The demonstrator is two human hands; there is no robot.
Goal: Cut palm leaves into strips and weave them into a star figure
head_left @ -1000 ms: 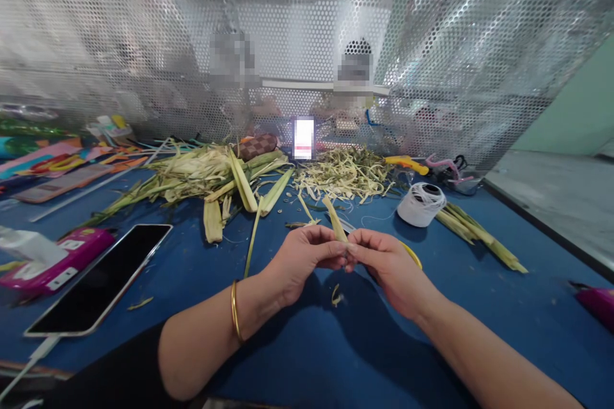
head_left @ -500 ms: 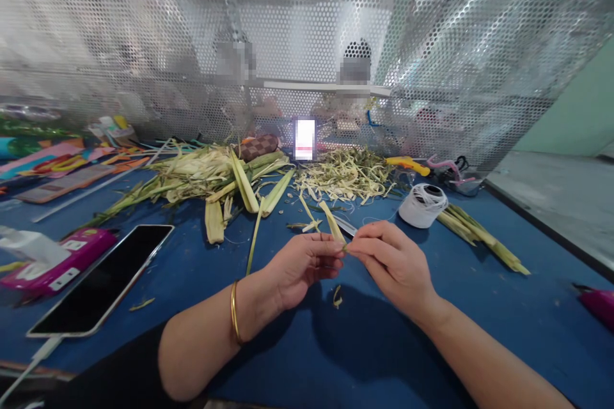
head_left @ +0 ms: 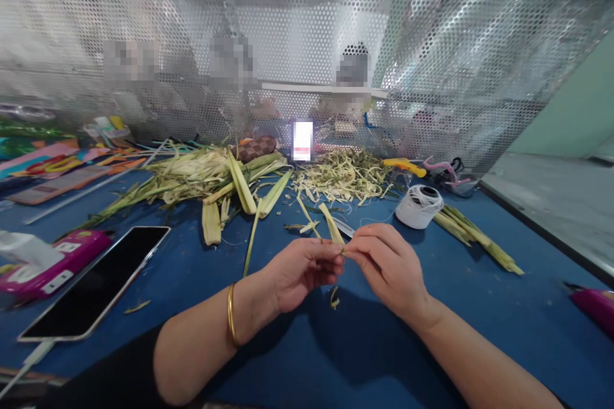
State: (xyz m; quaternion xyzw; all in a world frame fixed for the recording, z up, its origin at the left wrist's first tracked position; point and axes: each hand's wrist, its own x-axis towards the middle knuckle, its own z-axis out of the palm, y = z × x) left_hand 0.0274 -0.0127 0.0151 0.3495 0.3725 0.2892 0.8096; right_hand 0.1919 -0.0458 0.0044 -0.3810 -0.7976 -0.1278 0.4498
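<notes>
A pale yellow-green strip of leaf stands up from between the fingertips of my two hands, above the blue table. My left hand pinches its lower end between thumb and fingers. From the other side my right hand pinches at the same end, and its fingertips hide what lies between them. Just behind the right fingers lies a metal blade, partly covered by the hand. A small curled scrap rests on the table below the hands.
Piles of leaf strips and thin shreds lie at the back. A white thread spool and a leaf bundle are at right. A phone and magenta power strip lie left. A perforated screen stands behind.
My right hand has turned, its fingers now pinching from the right with the knuckles higher. The leaf strip has shifted slightly left and lower. A yellow ring-like edge behind the right hand is now hidden.
</notes>
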